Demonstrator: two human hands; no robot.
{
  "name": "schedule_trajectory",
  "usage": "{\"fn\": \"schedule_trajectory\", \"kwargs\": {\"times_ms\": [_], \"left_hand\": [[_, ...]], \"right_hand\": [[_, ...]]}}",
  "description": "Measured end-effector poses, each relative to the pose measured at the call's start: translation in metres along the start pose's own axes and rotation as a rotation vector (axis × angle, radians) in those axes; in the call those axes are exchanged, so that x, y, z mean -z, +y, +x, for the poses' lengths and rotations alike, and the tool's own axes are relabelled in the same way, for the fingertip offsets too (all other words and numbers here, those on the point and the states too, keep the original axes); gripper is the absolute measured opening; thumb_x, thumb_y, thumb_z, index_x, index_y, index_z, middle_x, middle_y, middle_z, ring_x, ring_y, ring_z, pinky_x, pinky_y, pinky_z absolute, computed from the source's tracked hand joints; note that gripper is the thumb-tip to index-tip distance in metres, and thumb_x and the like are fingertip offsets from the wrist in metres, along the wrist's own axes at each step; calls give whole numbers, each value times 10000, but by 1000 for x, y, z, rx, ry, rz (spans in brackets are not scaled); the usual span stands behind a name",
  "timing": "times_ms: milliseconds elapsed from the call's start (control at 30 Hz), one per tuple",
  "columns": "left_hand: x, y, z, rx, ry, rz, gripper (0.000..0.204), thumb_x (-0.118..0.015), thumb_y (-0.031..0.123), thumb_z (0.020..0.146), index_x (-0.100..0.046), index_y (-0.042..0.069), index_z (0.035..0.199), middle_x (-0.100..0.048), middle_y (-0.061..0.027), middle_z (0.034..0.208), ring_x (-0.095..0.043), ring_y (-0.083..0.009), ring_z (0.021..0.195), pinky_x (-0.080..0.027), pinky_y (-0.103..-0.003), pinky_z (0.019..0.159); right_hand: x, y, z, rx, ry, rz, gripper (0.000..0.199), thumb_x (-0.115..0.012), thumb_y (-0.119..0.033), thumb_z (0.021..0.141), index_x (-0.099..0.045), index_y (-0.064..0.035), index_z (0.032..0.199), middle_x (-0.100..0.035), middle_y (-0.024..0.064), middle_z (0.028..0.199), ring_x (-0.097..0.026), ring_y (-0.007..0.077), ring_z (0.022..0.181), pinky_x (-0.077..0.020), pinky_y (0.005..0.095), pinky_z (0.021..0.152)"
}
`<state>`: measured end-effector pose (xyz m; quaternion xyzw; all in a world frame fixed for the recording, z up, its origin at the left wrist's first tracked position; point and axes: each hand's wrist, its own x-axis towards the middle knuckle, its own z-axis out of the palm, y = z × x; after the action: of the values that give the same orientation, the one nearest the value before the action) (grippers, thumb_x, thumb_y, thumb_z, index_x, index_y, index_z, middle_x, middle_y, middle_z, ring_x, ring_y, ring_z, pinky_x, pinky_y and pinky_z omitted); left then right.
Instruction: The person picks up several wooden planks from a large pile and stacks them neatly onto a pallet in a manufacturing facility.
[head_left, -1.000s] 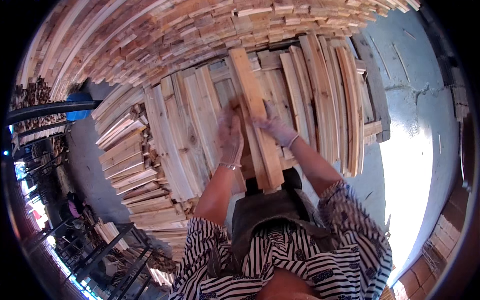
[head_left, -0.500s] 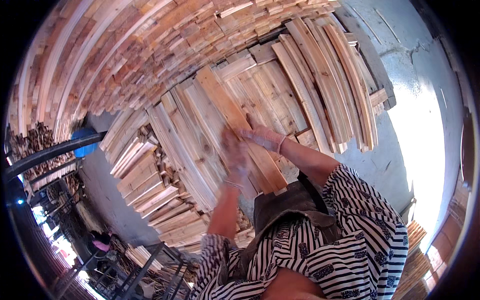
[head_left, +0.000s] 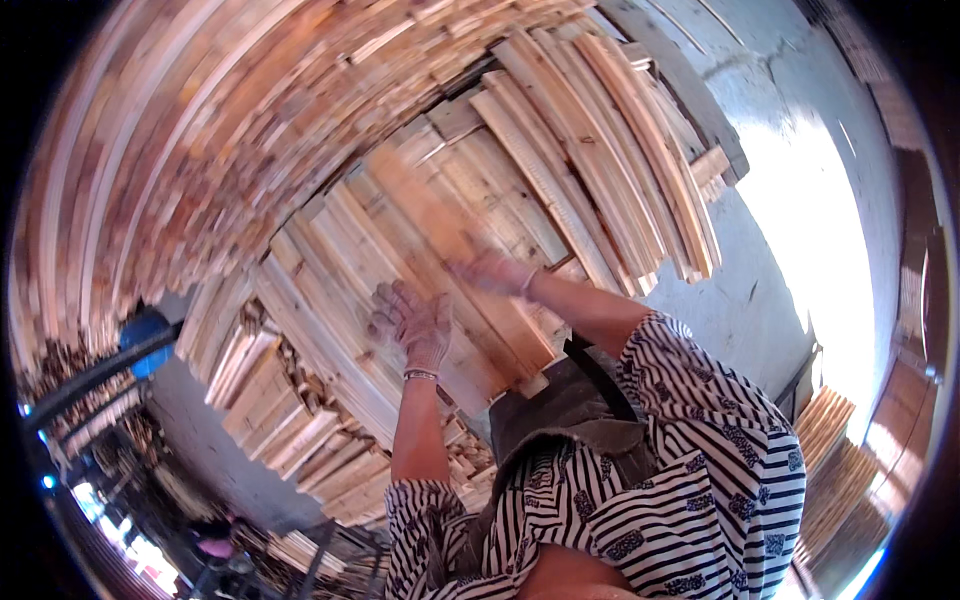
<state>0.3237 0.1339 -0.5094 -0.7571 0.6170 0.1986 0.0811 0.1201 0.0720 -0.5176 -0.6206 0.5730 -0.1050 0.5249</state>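
Observation:
A reddish-brown wooden board (head_left: 418, 205) lies slanting across a layer of paler boards (head_left: 335, 240) in front of me, its upper part smeared by motion. My right hand (head_left: 492, 272), in a pale glove, is at the board's right side; its fingers are too blurred to show a grip. To the left of that board, my left hand (head_left: 412, 325), also gloved, is over the paler boards with its fingers spread and nothing in them. Whether the left palm touches the wood I cannot tell.
A tall stack of timber (head_left: 220, 130) rises along the far left. Long planks (head_left: 590, 150) lie piled on the right side of the layer. Shorter pieces (head_left: 285, 400) are heaped at the lower left, near a dark metal bar (head_left: 95, 375) and a blue container (head_left: 146, 340).
My left hand has moved left, off the reddish-brown board, and its fingers are now spread. My right hand stays by the board, now blurred. The whole view has shifted a little.

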Motion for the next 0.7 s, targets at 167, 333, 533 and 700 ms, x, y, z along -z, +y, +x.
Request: {"fn": "schedule_trajectory", "kwargs": {"times_ms": [167, 333, 533, 700], "left_hand": [[-5, -18, 10, -88, -52, -28, 997, -467, 676, 921, -164, -24, 1563, -47, -296, 1638, 11, -464, 1521, -32, -596, 1200], [35, 8, 4, -37, -130, -83, 1023, -590, 646, 885, -199, -24, 1551, -115, -263, 1640, -105, -443, 1515, -152, -573, 1197], [32, 137, -15, -452, -68, -936, 797, -661, 404, 905, -345, 0, 1515, -391, -253, 1537, -360, -332, 1445, -285, -386, 1183], [-5, 233, 55, -60, -446, -1387, 655, -654, 302, 919, -422, -1, 1451, -507, -220, 1445, -486, -285, 1327, -351, -364, 1128]], "right_hand": [[-9, -46, -24, -53, 291, -131, 866, -693, -453, 824, -324, -25, 1481, -446, 296, 1422, -500, 426, 1293, -435, 473, 1060], [28, -31, -22, 99, 252, -121, 689, -738, -323, 779, -438, -14, 1317, -546, 267, 1259, -550, 435, 1182, -454, 506, 993], [189, -22, -100, -61, 491, -593, 598, -721, -288, 782, -477, -53, 1275, -471, 255, 1353, -430, 415, 1316, -368, 518, 1072], [182, 14, -71, -219, 579, -666, 735, -698, -346, 846, -377, -138, 1473, -347, 272, 1482, -360, 446, 1373, -284, 558, 1144]]}}
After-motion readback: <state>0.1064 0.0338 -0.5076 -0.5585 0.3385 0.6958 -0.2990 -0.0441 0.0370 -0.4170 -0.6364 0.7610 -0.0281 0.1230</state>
